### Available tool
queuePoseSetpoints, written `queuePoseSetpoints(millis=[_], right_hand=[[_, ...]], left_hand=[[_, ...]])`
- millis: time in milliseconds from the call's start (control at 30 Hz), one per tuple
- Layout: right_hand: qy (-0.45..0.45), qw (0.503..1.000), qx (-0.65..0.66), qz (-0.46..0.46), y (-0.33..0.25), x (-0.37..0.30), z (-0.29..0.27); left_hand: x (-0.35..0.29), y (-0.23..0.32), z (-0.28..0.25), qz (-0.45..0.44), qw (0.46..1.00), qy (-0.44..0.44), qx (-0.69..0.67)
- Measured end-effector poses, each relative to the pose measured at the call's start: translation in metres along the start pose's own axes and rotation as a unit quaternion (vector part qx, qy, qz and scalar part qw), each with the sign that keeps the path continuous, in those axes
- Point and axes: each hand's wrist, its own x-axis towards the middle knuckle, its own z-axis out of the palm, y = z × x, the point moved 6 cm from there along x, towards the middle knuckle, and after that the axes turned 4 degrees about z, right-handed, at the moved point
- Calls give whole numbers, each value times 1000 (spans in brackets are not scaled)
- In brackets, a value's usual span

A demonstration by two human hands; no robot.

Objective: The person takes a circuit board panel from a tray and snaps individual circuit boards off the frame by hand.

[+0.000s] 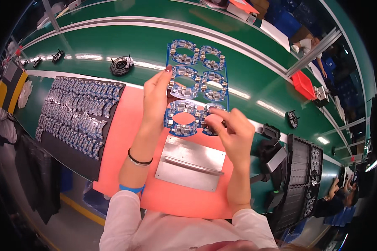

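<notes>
A blue panel of several ring-shaped circuit boards (pixel 182 108) is held up over the salmon-coloured mat (pixel 125 125). Along its left edge, my left hand (pixel 156 94) grips it, thumb and fingers closed on the rim. Thumb and forefinger of my right hand (pixel 235 130) pinch at the lower right ring of the same panel. The fingers partly cover that ring, so the exact contact is hidden. Below the panel, a flat metal plate (pixel 176 167) with a long raised bar (pixel 192 165) lies on the mat between my forearms.
Rows of blue circuit boards (pixel 73 113) cover a black mat at left. Black trays (pixel 299 180) holding parts stand at right, near a black device (pixel 268 150). Round black parts (pixel 121 65) sit on the green surface beyond. A red bin (pixel 302 85) and other people are farther right.
</notes>
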Motion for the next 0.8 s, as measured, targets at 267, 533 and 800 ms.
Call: queuePoseSetpoints(millis=[267, 533, 800], right_hand=[[-17, 998, -18, -66, -8, -3, 13], [-34, 994, -16, -102, -3, -4, 16], [43, 949, 305, 67, 23, -4, 0]], left_hand=[[2, -3, 13, 10, 999, -42, -12], [3, -8, 13, 4, 1000, -29, 9], [0, -4, 15, 12, 999, -39, 13]])
